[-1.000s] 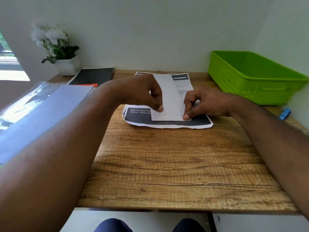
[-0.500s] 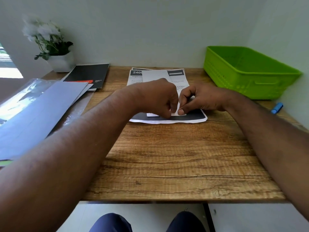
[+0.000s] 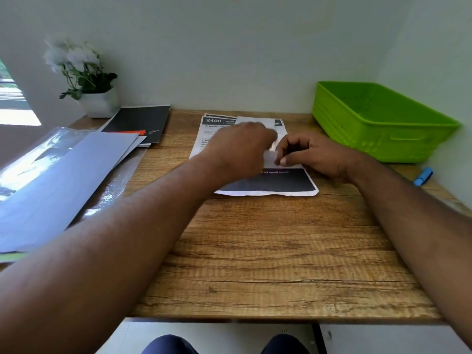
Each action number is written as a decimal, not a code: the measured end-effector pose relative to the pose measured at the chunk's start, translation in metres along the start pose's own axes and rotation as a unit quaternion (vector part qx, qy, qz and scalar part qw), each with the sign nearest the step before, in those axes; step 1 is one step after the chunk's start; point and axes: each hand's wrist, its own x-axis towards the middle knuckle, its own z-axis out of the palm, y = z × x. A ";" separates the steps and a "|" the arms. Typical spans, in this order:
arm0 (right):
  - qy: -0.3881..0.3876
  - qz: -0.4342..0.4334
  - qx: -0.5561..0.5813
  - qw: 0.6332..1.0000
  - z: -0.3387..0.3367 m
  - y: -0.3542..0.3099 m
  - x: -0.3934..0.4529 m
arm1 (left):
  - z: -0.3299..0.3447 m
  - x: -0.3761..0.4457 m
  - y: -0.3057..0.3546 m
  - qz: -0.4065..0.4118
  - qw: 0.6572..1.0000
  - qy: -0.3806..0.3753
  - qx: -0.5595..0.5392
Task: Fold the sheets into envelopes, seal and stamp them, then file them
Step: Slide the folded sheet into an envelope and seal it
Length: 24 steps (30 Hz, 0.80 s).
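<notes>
On a wooden desk (image 3: 268, 251), a folded sheet (image 3: 258, 122) lies on a printed stack (image 3: 268, 185) at the far middle. The right hand (image 3: 314, 154), fingers curled, presses its fingertips on the sheet's near edge. The left hand (image 3: 240, 149) covers the sheet, blurred; its grip cannot be told. A green basket (image 3: 383, 123) sits far right, grey envelopes (image 3: 63, 180) left.
</notes>
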 end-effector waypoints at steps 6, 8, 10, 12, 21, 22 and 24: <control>0.258 -0.013 0.197 0.946 0.002 0.007 0.014 | -0.018 0.000 -0.045 -0.080 0.861 0.406 -0.296; 0.272 0.002 0.231 0.934 0.004 0.007 0.016 | -0.024 0.000 -0.054 -0.118 0.796 0.470 -0.364; 0.274 0.018 0.232 0.933 0.005 0.008 0.016 | -0.026 0.001 -0.059 -0.150 0.758 0.491 -0.403; 0.285 0.014 0.251 0.925 0.005 0.008 0.016 | -0.027 0.001 -0.063 -0.167 0.737 0.491 -0.434; 0.368 -0.019 0.303 0.879 -0.005 0.001 0.011 | -0.016 0.003 -0.093 -0.302 0.716 0.456 -0.434; 0.366 -0.010 0.304 0.880 -0.006 0.002 0.012 | -0.014 0.003 -0.097 -0.326 0.740 0.431 -0.402; 0.358 0.007 0.325 0.875 -0.010 0.005 0.013 | -0.011 0.000 -0.106 -0.373 0.783 0.366 -0.337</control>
